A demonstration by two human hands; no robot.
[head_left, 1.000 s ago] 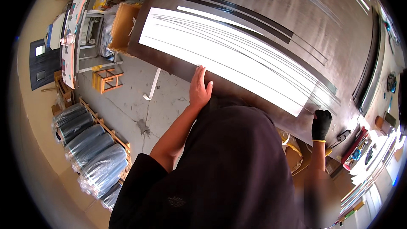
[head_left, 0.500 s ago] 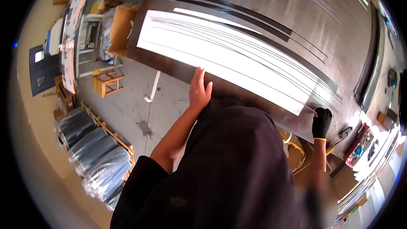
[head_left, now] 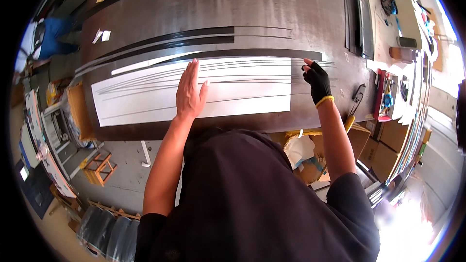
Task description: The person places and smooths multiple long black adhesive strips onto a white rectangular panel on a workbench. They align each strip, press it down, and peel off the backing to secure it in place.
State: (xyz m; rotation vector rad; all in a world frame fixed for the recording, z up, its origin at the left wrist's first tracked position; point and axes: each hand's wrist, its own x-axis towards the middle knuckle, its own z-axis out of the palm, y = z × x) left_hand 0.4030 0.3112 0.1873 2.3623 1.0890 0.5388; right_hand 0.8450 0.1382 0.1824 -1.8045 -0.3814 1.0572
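A long white sheet lies along the near side of the dark table, with several thin dark strips running lengthwise over it. My bare left hand is over the middle of the sheet, fingers stretched out straight and close together, thumb apart. Beyond the sheet's right end is my right hand, in a black glove with a yellow cuff and bare fingertips. Its thumb and finger are pinched close together by the strips' right ends; whatever they hold is too fine to make out. A wider black strip lies just behind the sheet.
More black strips lie farther back on the dark table. A yellow-handled tool rests at the near right edge. Below that edge stands a cardboard box with paper scraps. A wooden stool is on the floor at left.
My left hand has moved from the table's near edge onto the sheet. My right hand has gone from the sheet's near right corner to the strips farther back. The view has turned.
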